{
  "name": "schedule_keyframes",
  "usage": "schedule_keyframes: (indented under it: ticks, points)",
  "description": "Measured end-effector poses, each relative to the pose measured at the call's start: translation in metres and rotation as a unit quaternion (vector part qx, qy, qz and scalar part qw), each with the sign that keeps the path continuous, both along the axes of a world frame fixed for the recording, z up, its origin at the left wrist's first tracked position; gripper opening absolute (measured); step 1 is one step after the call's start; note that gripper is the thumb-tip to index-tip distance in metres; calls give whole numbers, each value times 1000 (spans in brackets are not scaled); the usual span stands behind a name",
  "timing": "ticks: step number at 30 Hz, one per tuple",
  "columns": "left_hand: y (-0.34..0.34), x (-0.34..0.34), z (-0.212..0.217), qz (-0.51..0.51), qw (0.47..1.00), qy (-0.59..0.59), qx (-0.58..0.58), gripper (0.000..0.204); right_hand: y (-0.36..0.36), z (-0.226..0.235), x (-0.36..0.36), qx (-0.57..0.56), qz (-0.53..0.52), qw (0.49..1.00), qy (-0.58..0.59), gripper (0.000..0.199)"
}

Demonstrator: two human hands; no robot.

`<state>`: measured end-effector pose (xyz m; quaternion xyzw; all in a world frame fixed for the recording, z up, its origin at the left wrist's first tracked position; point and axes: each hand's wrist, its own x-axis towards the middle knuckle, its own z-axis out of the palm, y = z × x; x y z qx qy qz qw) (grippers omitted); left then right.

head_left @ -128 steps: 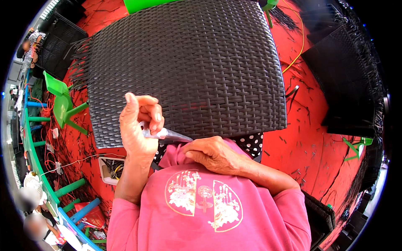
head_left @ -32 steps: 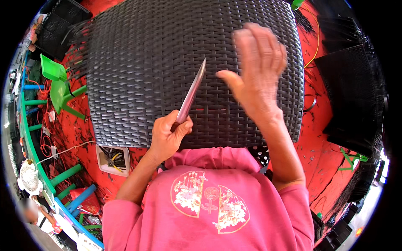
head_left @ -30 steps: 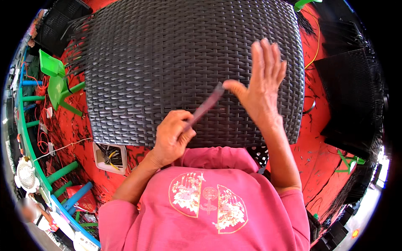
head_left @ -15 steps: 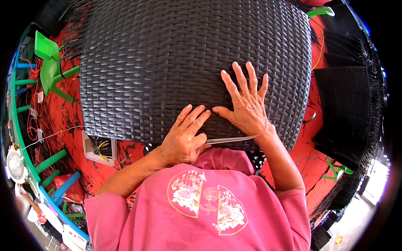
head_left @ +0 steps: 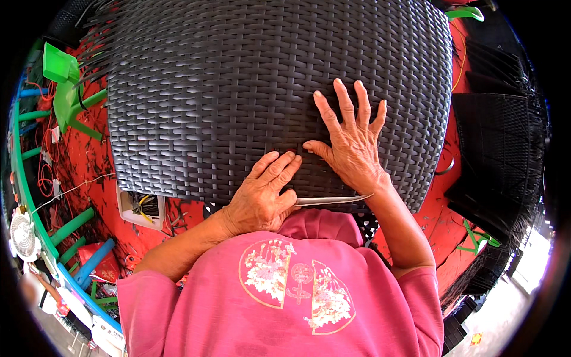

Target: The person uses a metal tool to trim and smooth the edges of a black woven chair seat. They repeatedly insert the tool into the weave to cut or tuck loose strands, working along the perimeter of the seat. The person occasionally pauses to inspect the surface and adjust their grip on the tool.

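Panel of black woven strip (head_left: 238, 89): positioned before the person, near edge at the lap, loose strip ends (head_left: 97, 44) projecting by its far left corner.

Left hand (head_left: 264, 193): placed at the near edge, fingers extended with tips on the weave, thumb bent in. It grasps a tapered metal tool (head_left: 333, 200); the rear end is hidden beneath the hand. The tool lies roughly parallel to the near edge, point toward the right wrist. Whether the point touches the skin cannot be determined.

Right hand (head_left: 355, 143): released, fingers spread, palm down on the weave farther from the near edge, thumb tip just beside the left fingertips.

Step in hand, as judged: steadying and feeling the weave, tool held aside. Next move, as judged, calls for keeping the point clear of the right wrist whenever either hand lifts.

Surroundings: off the left end of the near edge, a white tray (head_left: 140, 223) on the red floor (head_left: 410, 235) contains dark items and a yellow one. A green plastic chair (head_left: 65, 110) stands beyond the left edge.
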<state>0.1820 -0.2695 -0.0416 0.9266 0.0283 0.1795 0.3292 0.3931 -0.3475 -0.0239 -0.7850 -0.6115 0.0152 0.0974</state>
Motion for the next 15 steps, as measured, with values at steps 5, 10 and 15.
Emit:
schedule_keyframes:
  ticks: [5,10,15]
  points:
    - [2,0,3,-3,1000,-3,17,26,2,-7,-2,15,-12,1000,-14,79]
    - [-3,-7,-3,42,998,-43,30,28,0,-6,-1,19,-15,1000,-9,77]
    - [-6,-24,0,145,987,-6,62,28,0,-1,-3,24,-13,1000,-14,74]
